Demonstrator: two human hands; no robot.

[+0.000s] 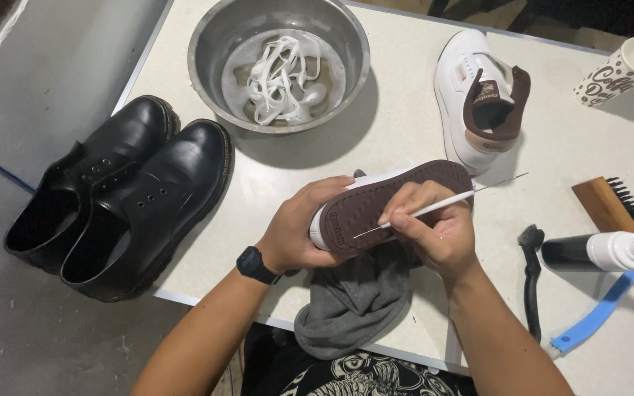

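Note:
My left hand [296,229] grips a white sneaker [376,198] turned sole up, its brown sole facing me. My right hand [434,227] holds a thin white pick tool [445,204] like a pen, with its tip resting on the sole near the heel. A grey cloth [354,301] lies under both hands at the table's near edge. The matching white sneaker [471,95] with a brown lining stands upright farther back. I wear a black watch on the left wrist.
A steel bowl [210,44] with white laces in water sits at the back. Two black leather shoes [122,191] stand at the left edge. On the right lie a wooden brush [610,204], a black brush [530,279], a blue-handled brush [603,308], a spray bottle [603,251] and a paper cup [621,70].

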